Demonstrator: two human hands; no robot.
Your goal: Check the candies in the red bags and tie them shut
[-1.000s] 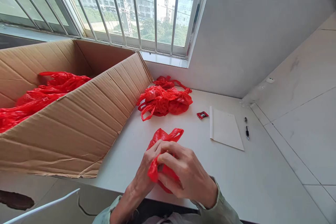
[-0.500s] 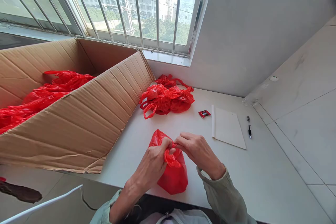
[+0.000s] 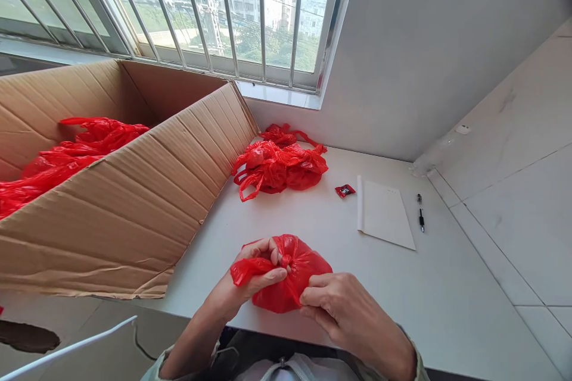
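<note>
A filled red plastic bag (image 3: 310, 259) stands on the white table near its front edge, drawn together into a knot at the top. My left hand (image 3: 230, 297) is closed at the knot, and a gathered red handle end lies across its palm and sticks out to the left. On the bag's right front side, my right hand (image 3: 344, 309) pinches red plastic between thumb and fingers. Whether that plastic is the other handle or the bag's side, I cannot tell. What fills the bag is hidden.
To the left, a large open cardboard box (image 3: 179, 172) holds red plastic bags (image 3: 84, 149). More red bags (image 3: 283, 161) are heaped by the wall. On the right are a small red packet (image 3: 345, 191), a notepad (image 3: 388, 214) and a black pen (image 3: 421, 220).
The bag has turned and its knotted top now faces up, looking wider. My left hand has rotated palm up around the handle end. My right hand has moved down to the bag's right front.
</note>
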